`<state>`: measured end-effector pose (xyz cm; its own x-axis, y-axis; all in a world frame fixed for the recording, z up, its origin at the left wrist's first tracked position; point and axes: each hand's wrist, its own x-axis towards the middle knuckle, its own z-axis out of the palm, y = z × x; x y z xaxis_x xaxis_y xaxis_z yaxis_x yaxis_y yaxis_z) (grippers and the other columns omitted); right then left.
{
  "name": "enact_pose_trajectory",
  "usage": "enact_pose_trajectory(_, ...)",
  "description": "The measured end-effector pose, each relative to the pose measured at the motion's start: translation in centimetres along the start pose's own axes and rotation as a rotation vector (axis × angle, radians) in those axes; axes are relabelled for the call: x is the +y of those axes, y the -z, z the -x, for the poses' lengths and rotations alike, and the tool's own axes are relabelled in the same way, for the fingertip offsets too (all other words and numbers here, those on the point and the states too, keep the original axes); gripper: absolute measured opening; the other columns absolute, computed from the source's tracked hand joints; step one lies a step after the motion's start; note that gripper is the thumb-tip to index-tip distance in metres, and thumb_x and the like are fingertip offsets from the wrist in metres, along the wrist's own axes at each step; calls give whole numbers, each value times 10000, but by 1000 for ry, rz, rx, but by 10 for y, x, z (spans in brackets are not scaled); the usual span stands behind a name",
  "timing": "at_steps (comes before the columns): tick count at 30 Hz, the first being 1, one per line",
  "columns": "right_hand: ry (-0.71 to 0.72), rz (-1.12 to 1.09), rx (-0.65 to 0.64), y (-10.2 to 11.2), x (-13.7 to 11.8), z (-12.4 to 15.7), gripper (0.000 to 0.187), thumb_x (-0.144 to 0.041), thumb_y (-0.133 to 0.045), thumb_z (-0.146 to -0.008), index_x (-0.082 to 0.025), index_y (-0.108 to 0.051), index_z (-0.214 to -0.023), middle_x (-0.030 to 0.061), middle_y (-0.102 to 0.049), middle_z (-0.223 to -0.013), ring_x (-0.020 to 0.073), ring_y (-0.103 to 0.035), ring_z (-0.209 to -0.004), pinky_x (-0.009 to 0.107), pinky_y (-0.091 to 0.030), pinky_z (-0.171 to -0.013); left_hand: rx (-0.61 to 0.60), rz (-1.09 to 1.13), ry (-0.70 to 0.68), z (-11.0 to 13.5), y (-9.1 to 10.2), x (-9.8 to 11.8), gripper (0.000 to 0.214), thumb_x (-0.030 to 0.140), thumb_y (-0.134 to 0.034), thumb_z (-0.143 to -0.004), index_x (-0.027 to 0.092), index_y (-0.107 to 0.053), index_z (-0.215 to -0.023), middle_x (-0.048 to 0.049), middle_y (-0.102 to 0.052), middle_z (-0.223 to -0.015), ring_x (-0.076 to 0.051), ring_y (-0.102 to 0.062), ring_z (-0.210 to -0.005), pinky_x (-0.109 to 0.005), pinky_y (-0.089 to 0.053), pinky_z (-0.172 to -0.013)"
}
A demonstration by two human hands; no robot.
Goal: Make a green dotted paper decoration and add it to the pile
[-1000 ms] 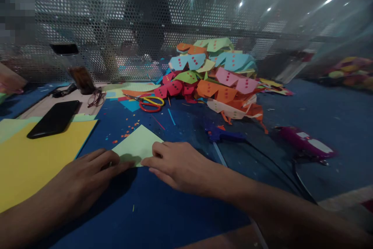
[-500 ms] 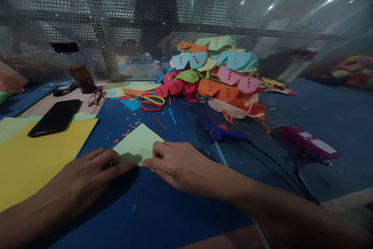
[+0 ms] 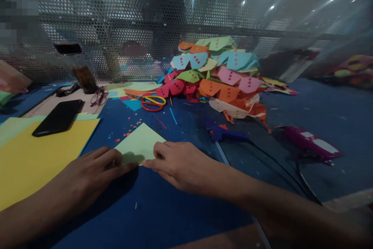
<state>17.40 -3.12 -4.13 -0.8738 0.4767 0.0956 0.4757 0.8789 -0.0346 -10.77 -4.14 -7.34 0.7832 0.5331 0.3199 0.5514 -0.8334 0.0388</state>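
One view, from the head: a sheet of pale green paper (image 3: 141, 144), smooth and matt, tapering to a point at its far end, lies between the left grip (image 3: 87, 171) and the right grip (image 3: 186, 167). Both grips are closed on its near edge, fingertips almost meeting; how far the fingers reach beneath is hidden. Below them extends the smooth blue bench (image 3: 116, 222). Just beyond the grips, tiny square paper chips (image 3: 128, 129) are scattered; farther out rest scissors (image 3: 151, 110) with red and yellow looped handles. Beyond the right grip rises a heap of creased, angular paper pieces (image 3: 233, 93) in many colours, marked with small squares. To the right of that grip lies a blue pistol-shaped tool (image 3: 230, 136) with a dark cord. Left of the left grip, flat yellow paper (image 3: 37, 159) supports a glossy black slab-like phone (image 3: 60, 117). Farthest from both stands a metal screen (image 3: 101, 4), pierced with round holes.
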Motion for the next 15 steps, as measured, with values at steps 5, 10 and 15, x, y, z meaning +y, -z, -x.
enact_pose_trajectory(5,-24,-54,-12,2,0,1,259,-238,-483,-1043,-179,-685,-1194,84,-639,-1043,187,-583,-853,294,-427,-619,47,-12,-35,-2,4,1,380,99,-391,-982,260,-691,-1150,-21,-701,-865,-145,-650,-683,-214,-520,-579)
enact_pose_trajectory(10,-33,-91,-43,6,1,3,251,-247,-491,-1043,-158,-701,-1148,81,-649,-1061,197,-602,-908,302,-450,-658,6,0,-25,3,5,-3,363,131,-398,-997,271,-672,-1190,-19,-733,-956,-150,-691,-762,-220,-556,-644)
enact_pose_trajectory(15,-41,-114,-39,6,3,5,227,-240,-530,-1032,-148,-707,-1141,88,-660,-1064,190,-609,-921,288,-457,-684,-1,9,-9,9,5,-6,364,136,-417,-989,272,-664,-1220,-24,-742,-1011,-157,-709,-821,-221,-567,-672)
